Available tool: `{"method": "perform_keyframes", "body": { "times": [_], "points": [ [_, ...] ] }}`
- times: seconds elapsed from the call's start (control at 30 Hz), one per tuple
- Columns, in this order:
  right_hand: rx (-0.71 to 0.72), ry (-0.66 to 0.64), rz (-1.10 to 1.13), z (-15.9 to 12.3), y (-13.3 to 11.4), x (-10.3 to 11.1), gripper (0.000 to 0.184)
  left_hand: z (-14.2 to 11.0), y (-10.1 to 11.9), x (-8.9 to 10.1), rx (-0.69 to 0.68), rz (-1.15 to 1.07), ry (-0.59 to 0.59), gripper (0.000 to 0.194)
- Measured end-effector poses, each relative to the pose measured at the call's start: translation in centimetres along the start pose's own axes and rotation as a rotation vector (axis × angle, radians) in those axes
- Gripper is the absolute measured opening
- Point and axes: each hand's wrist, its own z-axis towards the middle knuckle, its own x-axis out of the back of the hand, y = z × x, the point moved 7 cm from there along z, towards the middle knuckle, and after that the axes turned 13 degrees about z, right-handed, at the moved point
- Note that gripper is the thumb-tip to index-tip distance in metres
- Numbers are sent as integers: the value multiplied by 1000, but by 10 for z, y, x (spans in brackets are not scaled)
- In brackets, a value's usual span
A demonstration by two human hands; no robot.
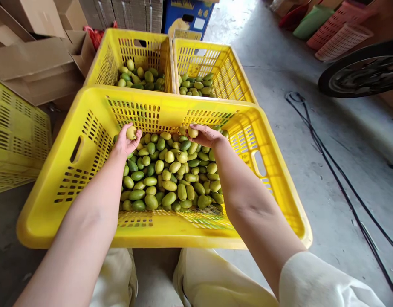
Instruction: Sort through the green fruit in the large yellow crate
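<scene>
A large yellow plastic crate (pixel 164 241) stands in front of me, with a heap of small oval green-to-yellow fruits (pixel 175 172) in it. Over the heap's far left part, my left hand (pixel 128 140) is closed around a yellowish fruit (pixel 131 132). My right hand (pixel 204 134), at the far side right of centre, pinches another yellowish fruit (pixel 193 131) between thumb and fingers. A further yellow fruit (pixel 183 130) shows just left of that hand's fingertips; whether the fingers touch it I cannot tell. Both hands are above the fruits, inside the rim.
Behind stand two more yellow crates, left (pixel 132 36) and right (pixel 238 72), each with similar fruits. Cardboard boxes (pixel 33 59) lie at left beside another yellow crate (pixel 17 132). A black cable (pixel 330 157) crosses the floor at right, near a wheel (pixel 362 70).
</scene>
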Motion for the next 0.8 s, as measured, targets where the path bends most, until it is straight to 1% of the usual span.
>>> {"method": "perform_keyframes", "body": {
  "times": [0.1, 0.2, 0.3, 0.37, 0.43, 0.47, 0.5, 0.53, 0.63, 0.67, 0.77, 0.8],
  "points": [
    [-44, -2, -20, -1, 2, -2, 19, -4, 0, 1, 7, -56, 31, 7],
    [-74, -36, 18, -3, 4, -8, 19, -6, 2, -3, -8, 14, -35, 12],
    [-42, 0, 84, -1, 2, -10, 21, -4, 1, -3, 40, 82, -59, 26],
    [-6, 37, 136, 3, 0, -10, 22, 0, -1, 0, 83, 119, -35, 40],
    [16, 34, 196, 6, -2, -13, 18, 3, -3, 3, 94, 164, 13, 49],
    [17, 22, 221, 6, -3, -14, 13, 5, -4, 5, 83, 179, 39, 48],
    [17, 9, 237, 6, -3, -16, 9, 6, -4, 6, 63, 185, 62, 44],
    [18, -5, 244, 6, -3, -17, 8, 6, -4, 6, 43, 182, 79, 38],
    [23, -42, 212, 0, -1, -20, 27, 7, -6, 6, 26, 160, 105, 24],
    [17, -59, 184, -2, 0, -21, 28, 7, -8, 6, 39, 169, 117, 22],
    [-51, -163, 67, -8, 5, -25, 19, 8, -10, 10, 81, 223, 171, 14],
    [-79, -217, 29, -9, 6, -27, 22, 8, -10, 11, 89, 235, 188, 14]
  ]
}}
